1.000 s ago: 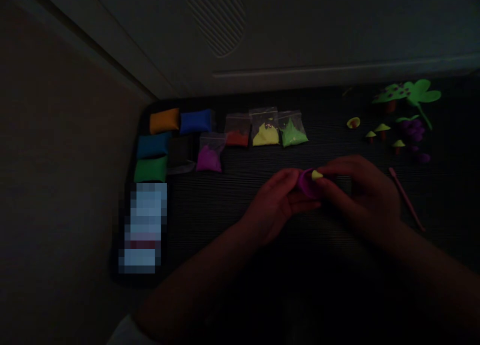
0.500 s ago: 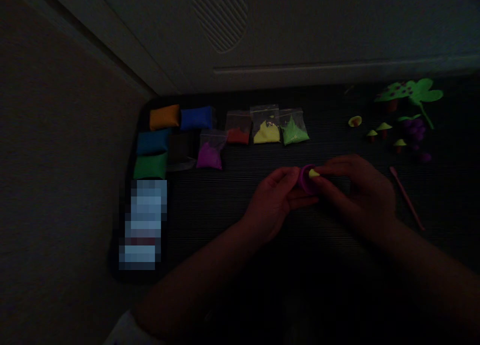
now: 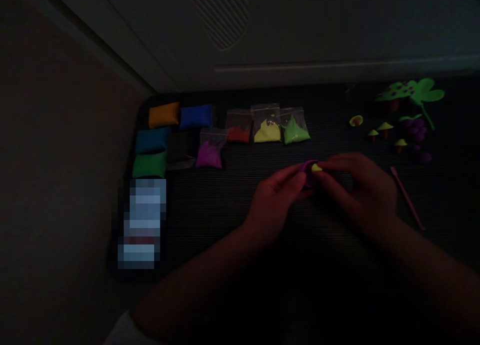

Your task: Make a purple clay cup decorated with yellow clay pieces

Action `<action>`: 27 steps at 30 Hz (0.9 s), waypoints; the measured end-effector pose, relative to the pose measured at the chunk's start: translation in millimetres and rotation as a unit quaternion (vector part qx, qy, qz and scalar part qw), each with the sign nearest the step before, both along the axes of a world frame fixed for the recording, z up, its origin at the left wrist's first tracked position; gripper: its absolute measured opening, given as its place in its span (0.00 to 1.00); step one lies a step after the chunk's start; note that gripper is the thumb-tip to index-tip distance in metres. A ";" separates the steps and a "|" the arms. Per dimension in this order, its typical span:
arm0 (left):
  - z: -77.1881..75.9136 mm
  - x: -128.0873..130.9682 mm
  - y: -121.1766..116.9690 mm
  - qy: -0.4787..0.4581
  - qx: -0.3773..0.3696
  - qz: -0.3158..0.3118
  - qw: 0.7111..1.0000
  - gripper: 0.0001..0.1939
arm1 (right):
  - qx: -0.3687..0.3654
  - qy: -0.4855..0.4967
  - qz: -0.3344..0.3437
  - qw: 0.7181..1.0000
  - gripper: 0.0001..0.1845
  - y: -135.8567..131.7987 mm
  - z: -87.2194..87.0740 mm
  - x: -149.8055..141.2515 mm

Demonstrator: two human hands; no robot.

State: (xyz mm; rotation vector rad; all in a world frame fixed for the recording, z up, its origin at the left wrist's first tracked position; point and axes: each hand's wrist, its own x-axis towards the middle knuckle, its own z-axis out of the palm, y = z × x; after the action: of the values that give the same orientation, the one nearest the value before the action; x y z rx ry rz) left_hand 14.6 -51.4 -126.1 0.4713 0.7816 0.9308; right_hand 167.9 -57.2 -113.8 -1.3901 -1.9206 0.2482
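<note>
A hollow, ring- or cup-like purple clay piece (image 3: 308,171) sits in my left hand (image 3: 275,197), whose thumb lies over its near edge. My right hand (image 3: 365,192) pinches a small yellow clay piece (image 3: 317,168) between thumb and fingertips, against the open side of the purple one. Dim light hides whether the two pieces are joined. To the right of my right hand lies a thin pink modelling tool (image 3: 407,199).
Bags of red (image 3: 239,134), yellow (image 3: 267,131), light green (image 3: 295,131) and purple clay (image 3: 209,154) lie behind my hands. More coloured packs and a blurred, lit phone (image 3: 144,220) are left. Little clay mushrooms (image 3: 384,127), purple grapes (image 3: 414,128) and a green clay plant (image 3: 425,92) stand far right.
My left thumb has come down over the near edge of the purple piece. Both hands and the yellow piece have shifted slightly up, the yellow piece also a little right.
</note>
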 end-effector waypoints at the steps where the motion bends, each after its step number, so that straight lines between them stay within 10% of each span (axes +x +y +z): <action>1: -0.6 0.0 0.1 0.008 0.004 0.001 1.000 0.10 | -0.001 -0.002 0.002 1.000 0.09 0.0 -0.1 0.0; 27: 6.0 -5.5 -3.6 0.199 0.148 -0.017 0.969 0.13 | 0.006 -0.027 0.004 1.000 0.09 -0.4 -0.3 -2.0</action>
State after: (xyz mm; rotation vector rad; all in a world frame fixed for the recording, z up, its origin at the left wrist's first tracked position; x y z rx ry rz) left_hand 9.2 -54.9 -120.1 0.9516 0.9977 0.9377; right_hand 165.9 -57.7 -114.1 -1.3944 -1.9688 0.2034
